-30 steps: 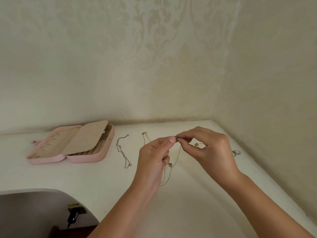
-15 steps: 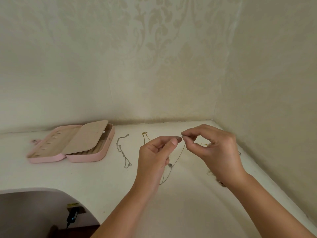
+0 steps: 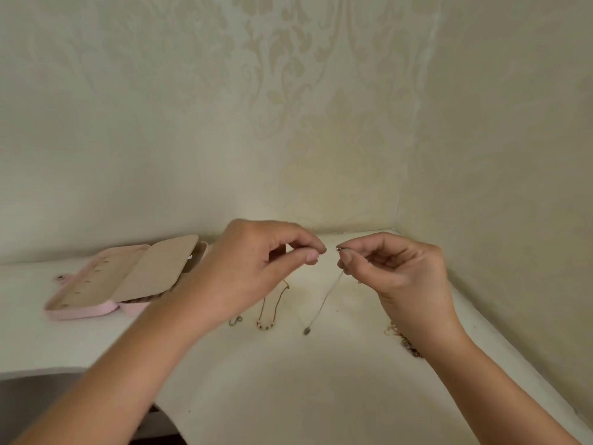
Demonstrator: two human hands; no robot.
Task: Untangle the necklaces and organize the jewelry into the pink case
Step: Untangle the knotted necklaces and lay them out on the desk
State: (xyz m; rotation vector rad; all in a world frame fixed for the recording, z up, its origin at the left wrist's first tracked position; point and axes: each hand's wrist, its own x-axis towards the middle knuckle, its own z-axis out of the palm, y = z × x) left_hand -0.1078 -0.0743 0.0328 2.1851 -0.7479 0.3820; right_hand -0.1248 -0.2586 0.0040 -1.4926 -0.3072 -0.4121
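Observation:
My left hand (image 3: 256, 268) and my right hand (image 3: 398, 271) are raised above the white counter, their fingertips a small gap apart. The right thumb and forefinger pinch the ring end of a thin silver necklace (image 3: 324, 300), whose chain hangs down to a small pendant near the counter. The left thumb and forefinger are pinched together at what looks like its other end; the chain there is too fine to see. The open pink case (image 3: 80, 311) lies at the left, its beige flap folded over, partly behind my left wrist.
A gold necklace (image 3: 269, 316) lies on the counter below my hands, with the hooked end of another silver chain (image 3: 234, 322) to its left. A small heap of jewelry (image 3: 407, 343) sits by my right wrist. Wallpapered walls meet in a corner behind.
The fingertips, touching at the clasp a second ago, have drawn apart. My left hand has risen and turned palm down, and the view has shifted.

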